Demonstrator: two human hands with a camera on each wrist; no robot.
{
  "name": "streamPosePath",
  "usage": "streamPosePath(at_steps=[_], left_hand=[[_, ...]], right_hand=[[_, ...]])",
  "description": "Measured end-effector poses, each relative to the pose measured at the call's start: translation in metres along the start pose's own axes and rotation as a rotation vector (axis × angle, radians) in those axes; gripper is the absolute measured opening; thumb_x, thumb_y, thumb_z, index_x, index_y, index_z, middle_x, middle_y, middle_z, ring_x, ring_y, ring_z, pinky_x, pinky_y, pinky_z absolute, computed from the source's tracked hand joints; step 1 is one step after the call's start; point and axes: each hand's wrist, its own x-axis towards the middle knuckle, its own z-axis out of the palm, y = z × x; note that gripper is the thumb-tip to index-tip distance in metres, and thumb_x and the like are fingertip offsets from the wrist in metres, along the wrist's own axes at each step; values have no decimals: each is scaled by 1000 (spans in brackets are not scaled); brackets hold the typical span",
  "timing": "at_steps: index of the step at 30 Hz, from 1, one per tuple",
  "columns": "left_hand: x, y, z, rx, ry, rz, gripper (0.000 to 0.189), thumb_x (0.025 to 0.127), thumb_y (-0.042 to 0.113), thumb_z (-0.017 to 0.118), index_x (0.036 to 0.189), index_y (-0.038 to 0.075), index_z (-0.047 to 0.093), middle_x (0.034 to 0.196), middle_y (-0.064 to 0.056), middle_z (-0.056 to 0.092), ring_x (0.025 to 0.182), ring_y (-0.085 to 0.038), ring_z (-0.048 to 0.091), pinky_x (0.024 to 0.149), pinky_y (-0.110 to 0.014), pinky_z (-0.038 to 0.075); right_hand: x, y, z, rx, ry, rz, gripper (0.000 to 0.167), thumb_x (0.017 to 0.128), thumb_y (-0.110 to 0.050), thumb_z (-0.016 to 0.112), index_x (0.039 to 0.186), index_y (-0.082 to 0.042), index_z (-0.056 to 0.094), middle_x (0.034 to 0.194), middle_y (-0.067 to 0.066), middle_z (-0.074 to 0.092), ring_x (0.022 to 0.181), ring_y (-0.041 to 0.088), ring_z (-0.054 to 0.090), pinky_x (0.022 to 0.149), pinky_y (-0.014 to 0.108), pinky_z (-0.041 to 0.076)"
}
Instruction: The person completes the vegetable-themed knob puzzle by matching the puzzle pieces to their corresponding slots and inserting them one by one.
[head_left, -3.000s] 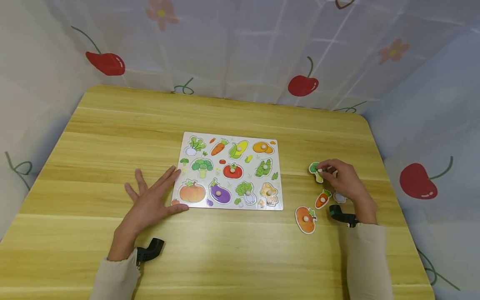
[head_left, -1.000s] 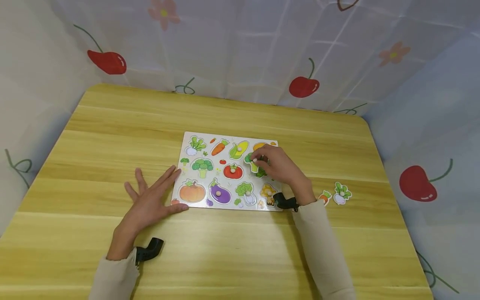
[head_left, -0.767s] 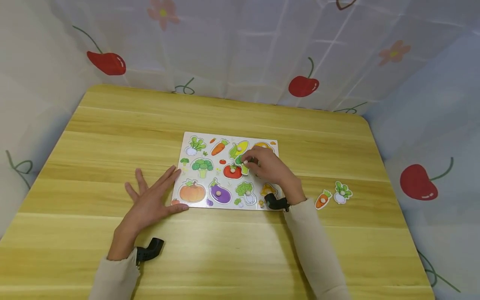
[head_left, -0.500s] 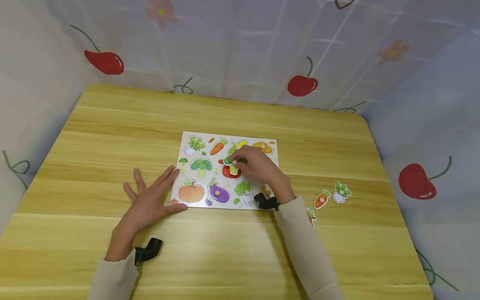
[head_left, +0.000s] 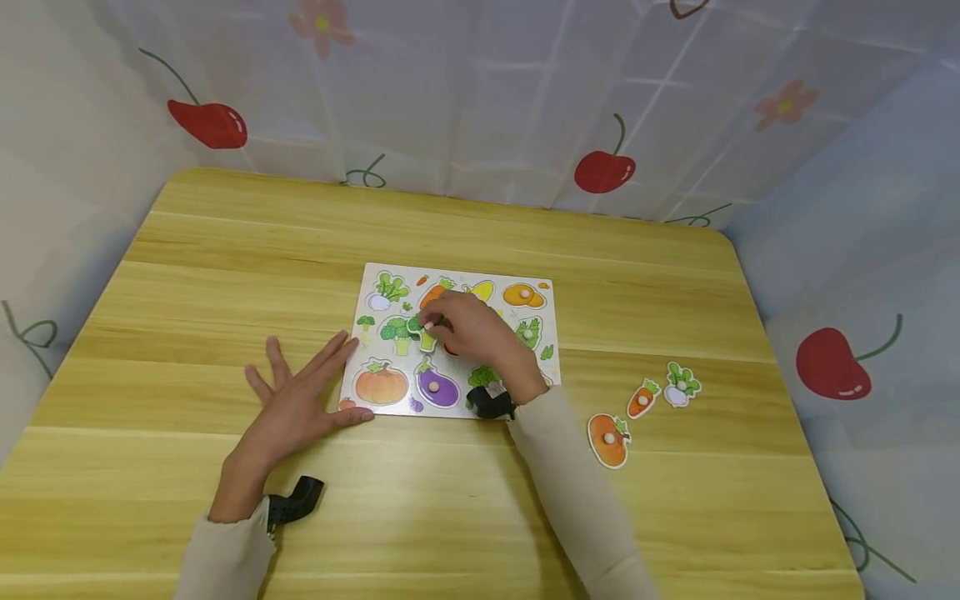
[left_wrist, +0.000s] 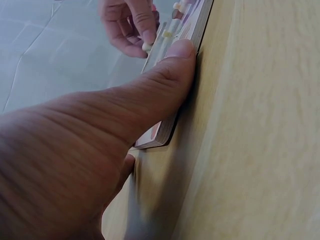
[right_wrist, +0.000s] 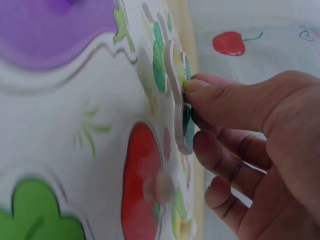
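Note:
My right hand (head_left: 480, 337) pinches the small knob of a broccoli puzzle piece (head_left: 426, 338) between thumb and fingers. The piece hangs tilted just over the white vegetable peg puzzle board (head_left: 375, 350), beside the printed broccoli recess (head_left: 397, 332). In the right wrist view, the broccoli piece (right_wrist: 175, 95) is seen edge-on, standing off the board near a red tomato piece (right_wrist: 142, 185). My left hand (head_left: 296, 412) lies spread at the board's left side, fingertips along that edge. Its thumb (left_wrist: 160, 82) rests on the board's near edge in the left wrist view.
Right of the board lie three loose pieces: a carrot (head_left: 642, 400), a turnip (head_left: 681, 387) and a pumpkin (head_left: 608, 440). An eggplant piece (head_left: 442, 390) with a knob sits in the board, as do several others. A printed curtain (head_left: 465, 100) stands behind the wooden table (head_left: 300, 225).
My right hand picked the broccoli piece up from the right of the table and carried it left across the board to the broccoli recess. The left hand stayed put.

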Motion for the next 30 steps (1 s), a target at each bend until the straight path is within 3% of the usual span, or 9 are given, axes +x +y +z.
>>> streamPosePath(at_steps=[8,16,21,30], left_hand=[[0,2,0,-6,-1,0,101,80,61,75,160,28,25,169,2,17,132,-55,-44,93,-78,-31],[1,2,0,-1,-1,5,100,80,61,75,160,28,25,169,3,17,131,-55,-45,92,-77,-32],[1,2,0,3,-1,2,100,80,60,75,160,28,25,169,3,17,132,-55,-44,93,-78,-31],[0,3,-1,4,-7,4,100,81,62,73,161,26,24,169,1,16,131,-55,-45,92,-77,-33]], right_hand=[[11,-8,14,-42,4,17,16,99,-15,63,112,-16,74,106,-1,70,99,14,62,92,30,51],[17,-25,21,-139,8,86,17,100,-20,62,113,-21,73,112,-5,68,103,12,61,89,31,52],[20,-33,26,-175,8,84,16,100,-21,63,112,-22,73,109,-6,67,96,10,61,83,29,53],[20,-34,30,-92,32,98,16,99,-17,64,111,-20,75,107,-5,70,95,8,62,81,27,54]])
